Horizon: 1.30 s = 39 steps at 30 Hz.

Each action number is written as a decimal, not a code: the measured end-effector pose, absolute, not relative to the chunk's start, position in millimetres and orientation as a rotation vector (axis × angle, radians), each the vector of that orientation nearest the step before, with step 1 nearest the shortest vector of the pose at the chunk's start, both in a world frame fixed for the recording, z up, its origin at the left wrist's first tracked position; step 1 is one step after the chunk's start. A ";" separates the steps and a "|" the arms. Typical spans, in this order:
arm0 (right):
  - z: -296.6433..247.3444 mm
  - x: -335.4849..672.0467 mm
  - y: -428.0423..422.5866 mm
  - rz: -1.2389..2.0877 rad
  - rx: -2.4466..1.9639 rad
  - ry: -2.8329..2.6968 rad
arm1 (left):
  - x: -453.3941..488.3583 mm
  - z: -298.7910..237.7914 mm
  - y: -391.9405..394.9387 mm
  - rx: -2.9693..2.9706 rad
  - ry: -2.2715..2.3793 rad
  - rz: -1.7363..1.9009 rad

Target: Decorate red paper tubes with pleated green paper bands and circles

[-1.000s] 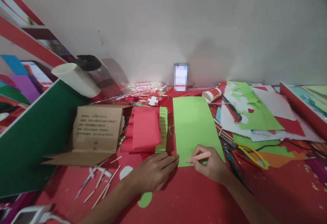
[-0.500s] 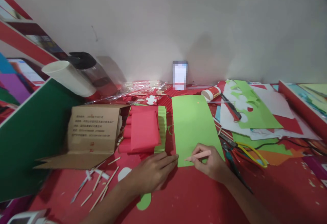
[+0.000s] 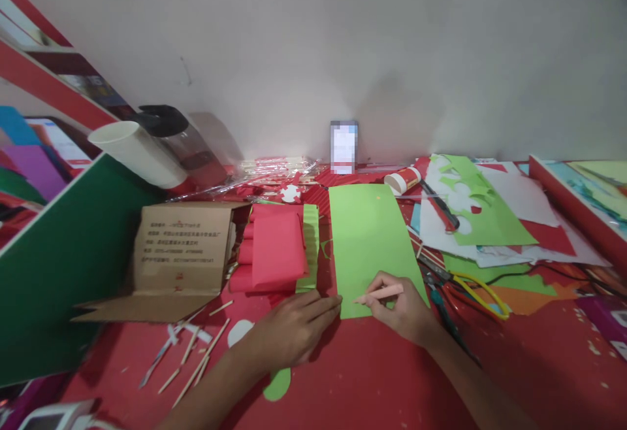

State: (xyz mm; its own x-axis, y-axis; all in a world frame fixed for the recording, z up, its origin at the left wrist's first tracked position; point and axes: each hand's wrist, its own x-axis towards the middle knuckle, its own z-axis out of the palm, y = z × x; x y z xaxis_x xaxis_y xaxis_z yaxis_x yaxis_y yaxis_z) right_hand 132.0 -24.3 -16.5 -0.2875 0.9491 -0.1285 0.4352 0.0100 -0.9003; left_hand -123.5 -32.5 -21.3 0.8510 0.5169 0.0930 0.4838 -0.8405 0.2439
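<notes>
A light green paper sheet (image 3: pixel 368 237) lies lengthwise on the red table (image 3: pixel 372 378). My right hand (image 3: pixel 399 309) is closed round a pink pencil (image 3: pixel 379 295), whose tip rests on the sheet's near left corner. My left hand (image 3: pixel 289 330) lies flat with its fingers stretched out, the fingertips pressing at the sheet's near left edge. Just left of the sheet sit folded red paper pieces (image 3: pixel 277 250) and a pleated green strip (image 3: pixel 309 246).
An open cardboard box (image 3: pixel 179 253) and several wooden sticks (image 3: pixel 193 358) lie at the left beside a green board (image 3: pixel 59 266). A white cup (image 3: pixel 134 152), a glue tube (image 3: pixel 405 180), scissors (image 3: pixel 470 289) and cut paper scraps (image 3: pixel 490 221) crowd the back and right.
The pencil tip has crept slightly up and left along the sheet's near corner. The left hand stays put. The view has shifted a little.
</notes>
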 end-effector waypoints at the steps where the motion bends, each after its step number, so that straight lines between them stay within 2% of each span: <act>1: -16.7 132.2 -24.3 1.238 -1.424 -1.768 | -123.3 -20.9 -32.4 2.816 0.773 0.231; 39: -21.7 133.3 -21.5 1.244 -1.428 -1.728 | -122.3 -20.0 -32.9 2.786 0.780 0.201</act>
State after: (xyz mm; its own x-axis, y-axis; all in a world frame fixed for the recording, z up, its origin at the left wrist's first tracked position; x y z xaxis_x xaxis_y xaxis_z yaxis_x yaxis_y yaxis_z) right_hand 133.3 -21.5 -21.7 -0.2671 0.9550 -0.1287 0.4249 -0.0031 -0.9052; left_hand -122.3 -32.9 -20.0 0.8479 0.5259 0.0669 0.4928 -0.8285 0.2660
